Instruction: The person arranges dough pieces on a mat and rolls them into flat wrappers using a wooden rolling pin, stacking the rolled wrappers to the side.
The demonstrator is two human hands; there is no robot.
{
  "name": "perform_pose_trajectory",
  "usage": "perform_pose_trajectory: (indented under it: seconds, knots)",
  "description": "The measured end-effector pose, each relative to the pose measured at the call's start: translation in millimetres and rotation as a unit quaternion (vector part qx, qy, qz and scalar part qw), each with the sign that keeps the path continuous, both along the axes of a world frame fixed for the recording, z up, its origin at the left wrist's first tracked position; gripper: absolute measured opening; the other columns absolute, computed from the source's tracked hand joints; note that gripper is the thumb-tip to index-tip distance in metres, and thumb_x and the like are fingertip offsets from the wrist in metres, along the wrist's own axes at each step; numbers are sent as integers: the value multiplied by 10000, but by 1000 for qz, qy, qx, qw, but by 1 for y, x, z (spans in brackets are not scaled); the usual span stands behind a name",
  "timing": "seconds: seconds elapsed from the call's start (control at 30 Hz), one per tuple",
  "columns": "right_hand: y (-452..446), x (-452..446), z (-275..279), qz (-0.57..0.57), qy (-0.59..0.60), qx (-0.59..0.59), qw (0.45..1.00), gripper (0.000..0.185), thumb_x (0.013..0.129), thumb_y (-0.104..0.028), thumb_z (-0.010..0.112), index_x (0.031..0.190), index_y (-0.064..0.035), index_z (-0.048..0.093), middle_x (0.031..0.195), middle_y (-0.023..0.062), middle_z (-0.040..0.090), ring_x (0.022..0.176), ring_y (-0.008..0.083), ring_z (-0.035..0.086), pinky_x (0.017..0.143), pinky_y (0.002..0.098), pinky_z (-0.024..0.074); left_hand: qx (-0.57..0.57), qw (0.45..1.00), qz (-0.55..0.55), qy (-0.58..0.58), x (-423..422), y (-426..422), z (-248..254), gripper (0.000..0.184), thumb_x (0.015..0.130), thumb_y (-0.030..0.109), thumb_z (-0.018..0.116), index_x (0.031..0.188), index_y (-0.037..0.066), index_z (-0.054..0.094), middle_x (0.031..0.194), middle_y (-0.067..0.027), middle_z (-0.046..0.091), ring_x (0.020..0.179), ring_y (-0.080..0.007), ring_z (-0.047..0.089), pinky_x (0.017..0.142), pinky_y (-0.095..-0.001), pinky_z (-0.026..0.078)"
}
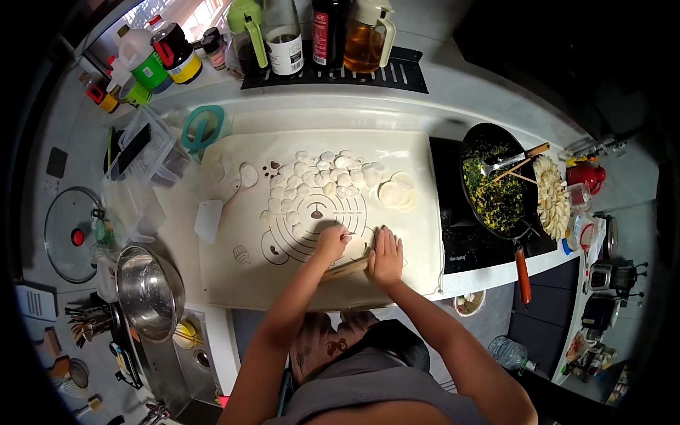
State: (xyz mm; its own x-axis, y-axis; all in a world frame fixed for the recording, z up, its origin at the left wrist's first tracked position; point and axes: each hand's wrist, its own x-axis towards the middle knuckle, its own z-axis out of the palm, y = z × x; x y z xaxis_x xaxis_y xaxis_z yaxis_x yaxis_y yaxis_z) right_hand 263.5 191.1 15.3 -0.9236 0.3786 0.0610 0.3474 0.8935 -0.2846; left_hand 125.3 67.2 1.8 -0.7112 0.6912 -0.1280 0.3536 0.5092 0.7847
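Your left hand [333, 244] curls, hold indeterminable; your right hand [386, 256] lies flat across the rolling pin [346, 271]. Dough pieces [330, 189] lie ahead; a wok [490, 132] stands right.

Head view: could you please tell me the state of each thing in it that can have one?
Left hand, fingers curled; whether it holds anything is unclear
Right hand, open, palm down
Rolling pin, by the right hand
Mat, spread flat
Small dough pieces, flattened, grouped
Wrappers, flat, overlapping
Pan, uncovered
Filling, chopped, loose
Spatula, resting in the pan
Dumplings, packed together
Bowl, uncovered
Cream-lidded jug, partly filled
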Motion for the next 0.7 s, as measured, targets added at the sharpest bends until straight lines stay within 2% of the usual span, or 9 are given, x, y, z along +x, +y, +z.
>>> perform_pose_trajectory:
  seconds: [0.07,0.2,0.27,0.3,0.4,0.47,0.5,0.6,0.7]
  knots:
    - [0,-7,1,2,-2,0,1000,637,867,-226,474,1396,66,272,1444,232,318,1352,352,288,1110,515,180,-2,998,34,-47,4,-7,3,111,806,146,640,825,37,652,806,-149,645,797,-340,601,702,-425,466]
    - [12,-67,-1,20,3,17,1000,638,880,-234,460,1400,72,253,1456,218,303,1363,341,272,1118,512,171,31,999,23,21,2,-12,-8,101,811,121,621,843,32,654,814,-154,648,782,-349,606,699,-421,473]
    - [22,-116,-15,-31,12,9,999,635,907,-262,436,1406,76,235,1462,221,290,1374,342,247,1131,490,153,23,998,35,54,-4,-9,-5,105,810,120,618,851,32,657,815,-154,650,773,-348,609,694,-419,474]
    - [22,-116,-15,-29,21,17,999,607,920,-259,420,1397,77,252,1438,238,318,1353,360,277,1128,477,167,-1,999,36,40,-4,-9,-6,111,804,128,627,853,36,666,824,-151,653,771,-337,613,692,-417,475]
    - [23,-129,-13,-48,57,2,997,609,926,-271,420,1398,75,253,1435,240,322,1363,353,261,1128,480,165,-20,999,29,8,-15,-2,-7,120,797,149,646,845,43,673,826,-147,656,785,-330,614,698,-419,474]
    - [11,-91,-8,-53,52,-13,997,606,930,-272,415,1399,74,250,1436,242,322,1366,353,256,1126,487,166,-56,998,-10,6,-12,4,13,126,785,160,661,826,41,672,834,-142,652,815,-325,609,724,-419,476]
    - [12,-86,-1,-53,50,-28,997,619,929,-292,417,1393,85,255,1442,235,316,1367,348,256,1136,480,137,-73,997,-30,5,-9,6,21,131,778,165,669,817,40,671,837,-140,650,830,-323,607,737,-419,477]
    - [1,-24,5,-23,-39,-4,999,709,838,-223,513,1410,78,221,1462,227,285,1371,340,257,1123,504,153,-35,999,-11,34,2,3,6,136,775,172,681,807,41,659,841,-136,653,824,-324,609,725,-417,480]
    - [0,-3,3,-9,-25,-7,1000,751,787,-188,539,1412,76,216,1470,226,271,1370,340,259,1112,513,174,-7,998,57,-6,5,-3,2,155,800,162,652,876,29,636,856,-164,650,825,-352,609,723,-428,478]
